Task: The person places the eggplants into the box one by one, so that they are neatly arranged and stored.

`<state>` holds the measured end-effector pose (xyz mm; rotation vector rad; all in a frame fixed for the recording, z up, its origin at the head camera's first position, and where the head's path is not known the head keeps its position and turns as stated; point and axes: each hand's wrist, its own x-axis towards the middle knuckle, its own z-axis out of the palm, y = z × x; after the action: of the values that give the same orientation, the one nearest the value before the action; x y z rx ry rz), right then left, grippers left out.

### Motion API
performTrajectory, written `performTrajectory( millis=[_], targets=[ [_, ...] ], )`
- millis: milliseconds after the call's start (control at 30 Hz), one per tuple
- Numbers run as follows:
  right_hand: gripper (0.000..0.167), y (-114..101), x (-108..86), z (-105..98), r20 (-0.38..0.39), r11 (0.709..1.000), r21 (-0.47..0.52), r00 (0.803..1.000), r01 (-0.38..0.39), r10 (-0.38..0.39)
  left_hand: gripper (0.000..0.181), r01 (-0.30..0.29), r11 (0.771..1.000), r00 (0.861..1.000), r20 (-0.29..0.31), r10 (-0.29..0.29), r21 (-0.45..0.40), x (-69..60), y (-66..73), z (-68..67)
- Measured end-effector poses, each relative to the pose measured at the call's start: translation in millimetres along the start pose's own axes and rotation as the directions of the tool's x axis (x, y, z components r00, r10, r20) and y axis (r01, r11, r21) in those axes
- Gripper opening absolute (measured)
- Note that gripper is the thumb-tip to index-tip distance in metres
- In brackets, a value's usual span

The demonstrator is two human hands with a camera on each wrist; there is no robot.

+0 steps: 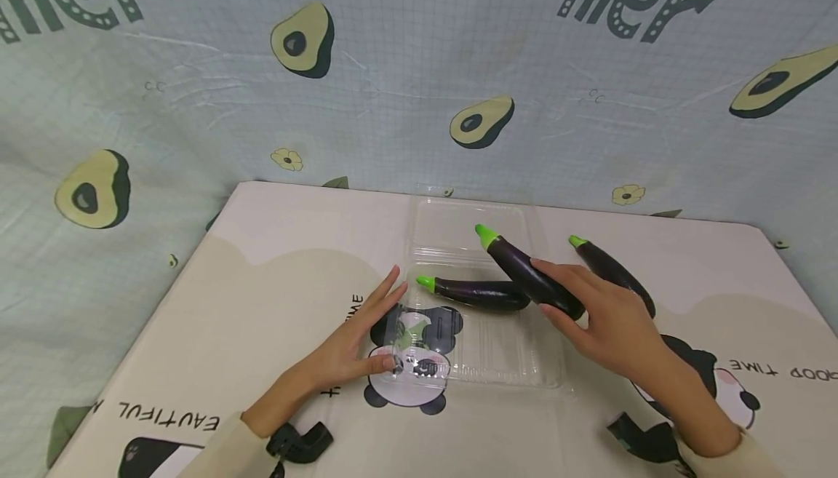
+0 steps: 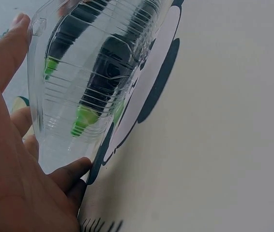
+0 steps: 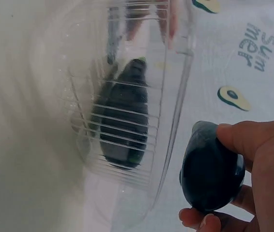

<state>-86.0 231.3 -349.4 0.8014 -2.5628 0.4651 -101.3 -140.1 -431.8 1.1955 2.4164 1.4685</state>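
Note:
A clear plastic clamshell box [image 1: 500,358] lies on the table with its lid [image 1: 452,223] folded back. Inside it one dark eggplant [image 1: 478,294] with a bright green stem rests on its side. My right hand [image 1: 609,321] grips a second eggplant [image 1: 533,271] by its thick end, above the box's right side, stem toward the back; the right wrist view shows thumb and fingers around this eggplant [image 3: 209,169]. Beside the box's left wall, my left hand [image 1: 350,343] has its fingers spread and touches the edge. A third eggplant [image 1: 615,271] lies right of the box, partly behind the right hand.
The table [image 1: 275,303] wears a pale cover printed with pandas and lettering. Behind it hangs a light cloth [image 1: 393,63] printed with avocados. A black strap [image 1: 301,443] sits at the left wrist, another black strap [image 1: 644,438] at the right.

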Motion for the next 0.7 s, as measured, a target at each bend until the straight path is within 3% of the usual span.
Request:
performTrajectory(
  millis=[700],
  targets=[
    [0.061, -1, 8.4, 16, 0.120, 0.982, 0.062, 0.975, 0.181, -0.187, 0.086, 0.006, 1.000, 1.000, 0.001, -0.006, 0.006, -0.9, -0.7, 0.7]
  ],
)
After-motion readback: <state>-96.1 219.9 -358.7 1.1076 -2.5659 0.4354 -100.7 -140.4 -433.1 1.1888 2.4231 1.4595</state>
